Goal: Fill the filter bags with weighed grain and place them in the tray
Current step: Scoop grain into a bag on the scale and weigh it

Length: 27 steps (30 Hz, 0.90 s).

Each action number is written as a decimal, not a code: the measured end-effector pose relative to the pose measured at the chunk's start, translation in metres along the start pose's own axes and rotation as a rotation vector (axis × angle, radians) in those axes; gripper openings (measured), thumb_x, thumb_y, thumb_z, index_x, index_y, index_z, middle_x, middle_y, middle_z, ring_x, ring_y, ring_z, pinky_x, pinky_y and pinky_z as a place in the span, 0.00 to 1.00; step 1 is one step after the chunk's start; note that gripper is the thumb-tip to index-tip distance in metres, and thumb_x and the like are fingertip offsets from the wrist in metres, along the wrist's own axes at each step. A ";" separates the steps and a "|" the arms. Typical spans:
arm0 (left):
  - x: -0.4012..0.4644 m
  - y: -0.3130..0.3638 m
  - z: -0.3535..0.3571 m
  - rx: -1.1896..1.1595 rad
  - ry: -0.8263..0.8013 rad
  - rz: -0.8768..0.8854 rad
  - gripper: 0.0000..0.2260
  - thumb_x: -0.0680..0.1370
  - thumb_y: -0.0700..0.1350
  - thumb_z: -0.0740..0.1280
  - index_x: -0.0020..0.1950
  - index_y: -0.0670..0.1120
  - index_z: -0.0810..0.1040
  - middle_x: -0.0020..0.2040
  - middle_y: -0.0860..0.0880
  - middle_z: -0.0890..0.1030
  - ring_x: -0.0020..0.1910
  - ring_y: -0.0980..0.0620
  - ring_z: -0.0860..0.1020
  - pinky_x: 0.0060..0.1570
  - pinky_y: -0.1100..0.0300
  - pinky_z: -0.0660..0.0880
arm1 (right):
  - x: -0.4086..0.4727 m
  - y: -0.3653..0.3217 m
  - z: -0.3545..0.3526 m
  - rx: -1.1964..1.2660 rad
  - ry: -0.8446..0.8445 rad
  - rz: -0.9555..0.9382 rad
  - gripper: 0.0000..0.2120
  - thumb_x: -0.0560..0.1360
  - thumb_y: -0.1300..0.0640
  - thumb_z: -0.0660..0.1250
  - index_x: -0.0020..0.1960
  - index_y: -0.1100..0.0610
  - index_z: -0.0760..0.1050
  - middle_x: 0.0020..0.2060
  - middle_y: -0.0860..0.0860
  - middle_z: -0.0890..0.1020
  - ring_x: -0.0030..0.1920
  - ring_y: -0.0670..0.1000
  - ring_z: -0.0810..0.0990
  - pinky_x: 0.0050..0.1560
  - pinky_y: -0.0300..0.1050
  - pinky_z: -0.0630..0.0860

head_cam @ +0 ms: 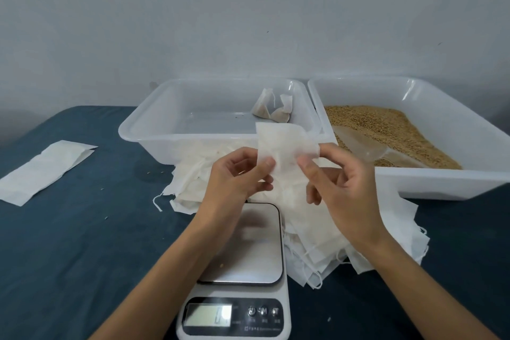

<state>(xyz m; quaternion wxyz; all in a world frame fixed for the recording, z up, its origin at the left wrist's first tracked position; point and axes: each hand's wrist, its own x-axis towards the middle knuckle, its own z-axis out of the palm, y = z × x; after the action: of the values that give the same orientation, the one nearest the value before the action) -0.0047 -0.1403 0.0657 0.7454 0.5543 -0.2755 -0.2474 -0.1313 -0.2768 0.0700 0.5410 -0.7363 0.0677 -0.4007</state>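
An empty white filter bag (pixel 285 141) is held up above the table between both hands. My left hand (pixel 237 174) pinches its lower left edge with thumb and fingers. My right hand (pixel 339 174) pinches its right side. Below them lies a loose pile of empty filter bags (pixel 317 229) with drawstrings. A white tray (pixel 154 130) at the back holds two filled bags (pixel 273 109) in its far right corner. A second white tray (pixel 441 179) to the right holds brown grain (pixel 386 130). A digital kitchen scale (pixel 242 254) with a bare steel platform sits in front of me.
A flat white paper packet (pixel 44 171) lies on the dark blue tablecloth (pixel 82 243) at the left. A clear plastic scoop or bag (pixel 367 143) lies half buried in the grain. A plain grey wall stands right behind the trays.
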 end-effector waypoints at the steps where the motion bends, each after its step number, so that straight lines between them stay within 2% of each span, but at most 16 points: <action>1: -0.001 0.000 0.002 -0.016 -0.004 -0.001 0.03 0.80 0.41 0.72 0.47 0.43 0.84 0.43 0.45 0.83 0.40 0.50 0.80 0.46 0.57 0.80 | 0.000 0.001 0.000 -0.011 -0.009 0.002 0.09 0.79 0.48 0.71 0.46 0.54 0.81 0.33 0.54 0.82 0.24 0.54 0.78 0.27 0.43 0.74; 3: -0.001 0.001 0.002 -0.044 0.012 -0.003 0.05 0.79 0.44 0.73 0.51 0.43 0.85 0.47 0.44 0.85 0.44 0.49 0.83 0.45 0.56 0.80 | -0.001 0.003 0.000 -0.039 0.001 -0.005 0.12 0.80 0.50 0.70 0.44 0.58 0.80 0.36 0.53 0.84 0.23 0.54 0.79 0.26 0.44 0.74; 6: 0.000 0.001 0.000 -0.016 0.053 0.014 0.04 0.79 0.44 0.73 0.45 0.45 0.85 0.44 0.45 0.84 0.44 0.47 0.81 0.47 0.50 0.77 | -0.001 0.003 0.000 -0.041 0.075 -0.008 0.10 0.80 0.51 0.70 0.44 0.56 0.81 0.36 0.53 0.85 0.21 0.54 0.78 0.25 0.45 0.73; 7: 0.000 0.001 0.000 -0.009 0.063 0.009 0.05 0.79 0.42 0.73 0.43 0.46 0.84 0.42 0.46 0.83 0.43 0.48 0.80 0.47 0.50 0.77 | -0.001 0.003 -0.001 -0.044 0.125 -0.021 0.08 0.80 0.51 0.71 0.45 0.54 0.82 0.36 0.52 0.85 0.21 0.54 0.78 0.24 0.45 0.73; 10: 0.001 -0.001 0.000 -0.006 0.051 0.005 0.08 0.79 0.40 0.73 0.40 0.46 0.83 0.40 0.47 0.82 0.40 0.51 0.81 0.42 0.59 0.79 | 0.000 0.002 -0.003 -0.030 0.222 -0.059 0.05 0.79 0.52 0.72 0.46 0.52 0.83 0.39 0.49 0.84 0.22 0.53 0.78 0.24 0.45 0.73; 13: 0.000 0.000 0.002 -0.012 0.027 0.024 0.06 0.78 0.43 0.74 0.45 0.42 0.82 0.43 0.44 0.81 0.43 0.48 0.81 0.44 0.58 0.80 | 0.001 0.000 -0.004 -0.023 0.083 -0.075 0.08 0.79 0.49 0.70 0.47 0.52 0.82 0.38 0.48 0.82 0.25 0.53 0.79 0.25 0.45 0.74; 16: -0.001 0.000 0.001 0.012 0.010 0.027 0.08 0.78 0.48 0.73 0.45 0.43 0.84 0.44 0.44 0.82 0.45 0.47 0.81 0.49 0.51 0.79 | -0.002 0.002 -0.001 -0.166 -0.050 -0.102 0.12 0.81 0.49 0.69 0.44 0.57 0.81 0.38 0.48 0.80 0.27 0.52 0.82 0.26 0.49 0.75; 19: 0.000 0.000 -0.002 0.035 0.085 0.017 0.10 0.80 0.49 0.72 0.45 0.43 0.84 0.44 0.40 0.78 0.46 0.42 0.73 0.52 0.43 0.70 | -0.002 0.003 0.000 -0.337 0.039 -0.182 0.11 0.82 0.54 0.69 0.41 0.57 0.79 0.31 0.45 0.79 0.25 0.47 0.80 0.27 0.51 0.74; 22: 0.002 0.001 -0.004 0.020 0.127 -0.006 0.12 0.81 0.48 0.72 0.44 0.41 0.83 0.44 0.41 0.74 0.46 0.43 0.68 0.49 0.44 0.64 | 0.000 0.000 -0.004 -0.315 0.112 -0.222 0.07 0.81 0.56 0.70 0.47 0.57 0.83 0.37 0.43 0.82 0.26 0.49 0.79 0.28 0.50 0.75; 24: 0.002 0.000 -0.002 0.021 0.116 -0.007 0.13 0.81 0.48 0.72 0.46 0.38 0.83 0.44 0.41 0.76 0.45 0.42 0.70 0.49 0.44 0.66 | 0.001 -0.001 -0.003 -0.282 0.045 -0.226 0.08 0.80 0.55 0.70 0.46 0.59 0.82 0.41 0.46 0.82 0.28 0.51 0.79 0.29 0.50 0.75; 27: 0.000 -0.002 0.001 0.040 0.105 -0.007 0.08 0.80 0.46 0.72 0.45 0.44 0.87 0.43 0.44 0.84 0.44 0.44 0.79 0.49 0.47 0.74 | -0.002 -0.002 0.002 -0.289 -0.050 -0.256 0.11 0.78 0.57 0.72 0.40 0.60 0.80 0.44 0.46 0.82 0.28 0.51 0.78 0.31 0.48 0.76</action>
<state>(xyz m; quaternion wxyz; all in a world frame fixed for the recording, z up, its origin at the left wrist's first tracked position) -0.0052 -0.1418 0.0645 0.7466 0.5824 -0.2390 -0.2151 -0.1320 -0.2735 0.0702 0.3759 -0.8186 0.0167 -0.4339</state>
